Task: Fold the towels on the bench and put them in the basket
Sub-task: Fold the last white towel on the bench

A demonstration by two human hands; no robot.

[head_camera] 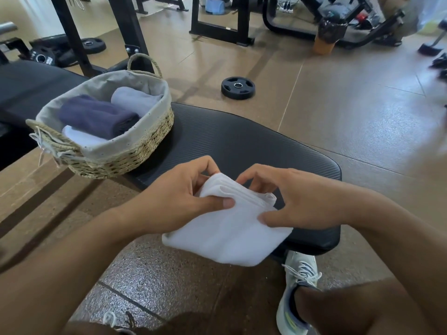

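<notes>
A folded white towel [232,233] hangs over the near edge of the black padded bench [254,139]. My left hand [174,201] pinches its upper left corner between thumb and fingers. My right hand [295,201] grips the folded top edge on the right side. A woven basket [121,155] with a grey cloth lining stands on the bench's left end. Inside it lie a rolled dark blue towel [96,117], a light grey towel [135,99] and a white towel [82,136].
A black weight plate [237,88] lies on the brown floor beyond the bench. Black rack frames [217,25] and more plates [93,45] stand at the back. My right foot in a light sneaker [297,291] rests below the bench's near end.
</notes>
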